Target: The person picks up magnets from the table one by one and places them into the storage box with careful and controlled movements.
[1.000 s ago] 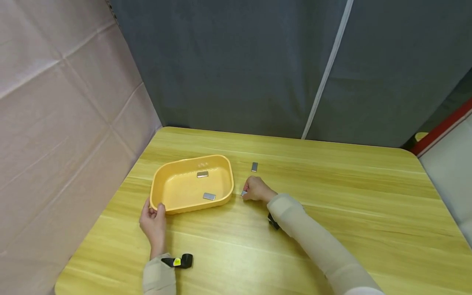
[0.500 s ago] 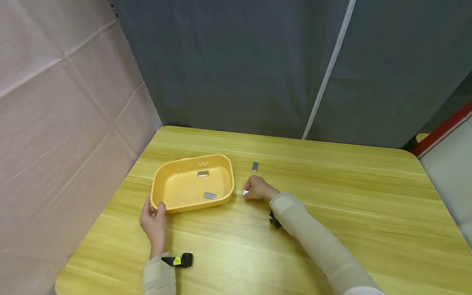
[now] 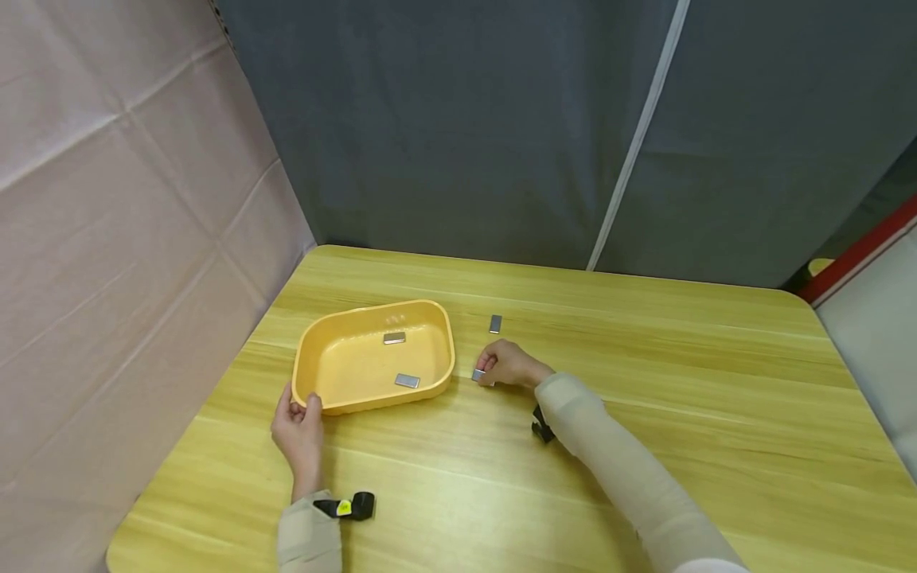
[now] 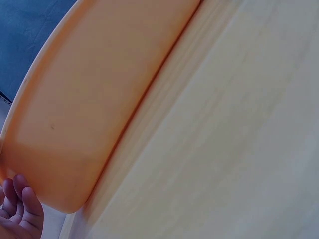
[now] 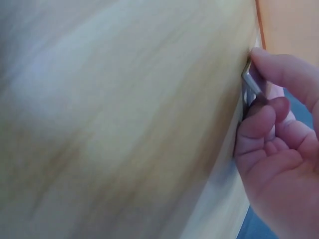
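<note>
A shallow yellow-orange plastic basin sits on the left half of the table. My left hand grips its near left corner, thumb over the rim; in the left wrist view its curled fingers show beside the basin wall. Just right of the basin, my right hand pinches a small flat silver rectangular block low at the tabletop. The right wrist view has the thumb against the tilted metal block, with fingertips below; part of the block is hidden.
Two similar silver blocks lie apart inside the basin, one farther back and one nearer. Another block lies on the wooden table beyond my right hand. A dark curtain hangs behind the table.
My right hand has shifted slightly right, away from the basin, and more of the silver block shows at its fingers. The left hand and the basin stay put.
</note>
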`<move>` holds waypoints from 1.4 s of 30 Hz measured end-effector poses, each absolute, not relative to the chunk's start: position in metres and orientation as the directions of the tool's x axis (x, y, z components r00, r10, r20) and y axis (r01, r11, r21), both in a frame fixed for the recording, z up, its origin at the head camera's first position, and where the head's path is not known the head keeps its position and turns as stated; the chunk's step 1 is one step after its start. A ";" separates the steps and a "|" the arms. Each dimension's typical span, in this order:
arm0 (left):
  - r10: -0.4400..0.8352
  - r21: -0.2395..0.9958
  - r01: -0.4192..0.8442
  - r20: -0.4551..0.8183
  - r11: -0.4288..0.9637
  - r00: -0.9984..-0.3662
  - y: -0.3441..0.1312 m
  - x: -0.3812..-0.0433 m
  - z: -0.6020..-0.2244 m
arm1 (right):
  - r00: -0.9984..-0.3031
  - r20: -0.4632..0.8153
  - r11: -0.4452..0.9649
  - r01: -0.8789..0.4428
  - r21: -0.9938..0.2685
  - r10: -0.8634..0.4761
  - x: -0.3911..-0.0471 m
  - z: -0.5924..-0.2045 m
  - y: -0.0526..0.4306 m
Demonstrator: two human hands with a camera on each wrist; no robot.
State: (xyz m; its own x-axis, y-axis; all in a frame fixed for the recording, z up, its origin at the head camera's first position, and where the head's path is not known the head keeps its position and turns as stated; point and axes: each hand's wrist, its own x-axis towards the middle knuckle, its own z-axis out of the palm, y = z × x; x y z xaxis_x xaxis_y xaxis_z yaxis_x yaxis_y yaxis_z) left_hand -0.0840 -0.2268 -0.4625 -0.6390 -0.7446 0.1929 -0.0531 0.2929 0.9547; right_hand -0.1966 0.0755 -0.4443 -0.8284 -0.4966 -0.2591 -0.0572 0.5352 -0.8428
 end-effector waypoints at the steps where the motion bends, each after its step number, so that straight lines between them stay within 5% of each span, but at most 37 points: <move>1: -0.745 0.955 -0.054 0.190 0.291 -0.640 -0.227 -0.084 -0.462 | -0.828 -0.260 0.530 -0.052 -0.846 -0.497 -0.197 -0.445 0.076; 42: -0.747 0.955 -0.069 0.181 0.290 -0.640 -0.227 -0.084 -0.463 | -0.794 -0.165 0.439 -0.138 -0.888 -0.585 -0.176 -0.419 0.082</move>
